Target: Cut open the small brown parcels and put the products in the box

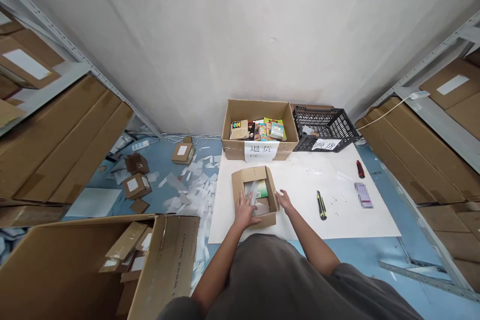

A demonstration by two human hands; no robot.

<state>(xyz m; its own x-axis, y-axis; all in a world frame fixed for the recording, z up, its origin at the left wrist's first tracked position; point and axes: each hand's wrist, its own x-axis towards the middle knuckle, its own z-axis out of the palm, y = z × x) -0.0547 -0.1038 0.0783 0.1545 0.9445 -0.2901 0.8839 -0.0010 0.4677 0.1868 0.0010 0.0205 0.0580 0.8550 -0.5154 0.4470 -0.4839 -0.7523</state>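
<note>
A small cardboard box stands with its top open on the white tabletop in front of me. Inside it lie a green-and-white item with a barcode and some clear plastic. My left hand reaches over the box's front left rim, fingers spread at the opening; what lies under them is partly hidden. Against the box's right side rests my right hand, its fingers apart and touching the edge. To the right of that hand lies a yellow-and-black box cutter.
Behind stand a carton of books and a black plastic crate, both with paper signs. A red cutter lies at the right. A large carton holding flattened boxes stands left. Paper scraps litter the floor; shelves flank both sides.
</note>
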